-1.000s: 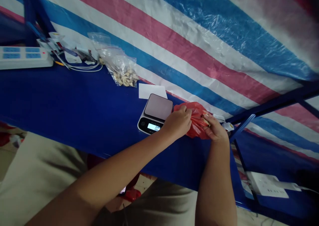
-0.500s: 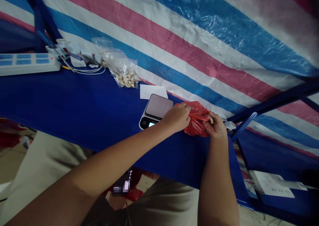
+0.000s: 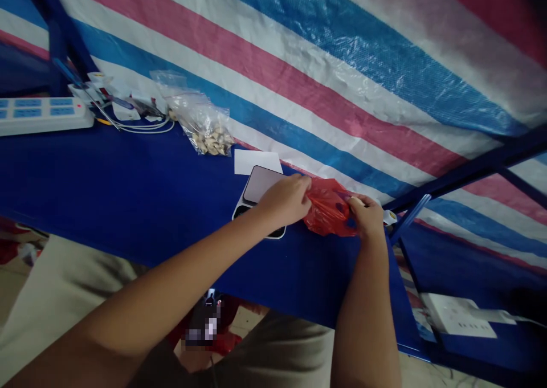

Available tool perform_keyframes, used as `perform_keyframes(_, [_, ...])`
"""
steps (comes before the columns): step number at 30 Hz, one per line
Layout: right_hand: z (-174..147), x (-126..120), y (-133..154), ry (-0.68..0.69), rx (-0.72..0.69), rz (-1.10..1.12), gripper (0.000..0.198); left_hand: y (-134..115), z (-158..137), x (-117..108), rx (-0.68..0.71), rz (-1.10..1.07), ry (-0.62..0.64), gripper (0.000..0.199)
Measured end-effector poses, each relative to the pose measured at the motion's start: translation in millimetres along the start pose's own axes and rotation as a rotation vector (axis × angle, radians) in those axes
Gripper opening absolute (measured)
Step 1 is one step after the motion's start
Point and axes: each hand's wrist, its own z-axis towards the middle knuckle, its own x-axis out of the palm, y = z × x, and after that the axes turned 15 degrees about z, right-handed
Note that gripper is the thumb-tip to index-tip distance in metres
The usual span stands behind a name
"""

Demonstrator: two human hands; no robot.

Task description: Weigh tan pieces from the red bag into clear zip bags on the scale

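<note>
Thin, crumpled, glossy red plastic bag (image 3: pixel 327 214): stretched between the fingers of left hand (image 3: pixel 287 199) and right hand (image 3: pixel 368 214), clamped on opposite ends. Seemed light, limp, slippery, easily torn; probably called for gathered-edge pinches, away from flat grey-topped scale (image 3: pixel 259 184) beside left fingers.

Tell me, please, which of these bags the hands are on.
The red bag, gripped by the left hand, with the right hand at its other side. The clear bags lie apart, left of the scale.
</note>
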Motion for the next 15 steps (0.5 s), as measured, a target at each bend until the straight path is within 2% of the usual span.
perform_keyframes(2, [-3, -4, 5, 0.051, 0.046, -0.085, 0.024, 23, -4, -25, -0.075, -0.119, -0.067, 0.014])
perform_keyframes(4, [-5, -7, 7, 0.092, 0.11, -0.128, 0.022, 60, -12, -54, -0.211, -0.166, -0.196, 0.013])
perform_keyframes(6, [-8, -9, 7, 0.134, 0.186, -0.141, 0.019, 108, -28, -81, -0.371, -0.15, -0.315, 0.016])
perform_keyframes(8, [-10, -10, 7, 0.203, 0.295, -0.117, 0.021, 160, -52, -102, -0.608, -0.127, -0.394, 0.02])
perform_keyframes(9, [-11, -10, 7, 0.244, 0.35, -0.089, 0.023, 186, -66, -109, -0.724, -0.105, -0.444, 0.023])
perform_keyframes(11, [-12, -12, 6, 0.314, 0.427, -0.007, 0.028, 230, -93, -118, -0.87, -0.038, -0.538, 0.025])
perform_keyframes(13, [-11, -13, 4, 0.34, 0.427, 0.088, 0.031, 263, -114, -121, -0.939, 0.013, -0.495, 0.024])
perform_keyframes(15, [-9, -13, 0, 0.337, 0.4, 0.15, 0.032, 284, -126, -120, -0.953, 0.038, -0.437, 0.022])
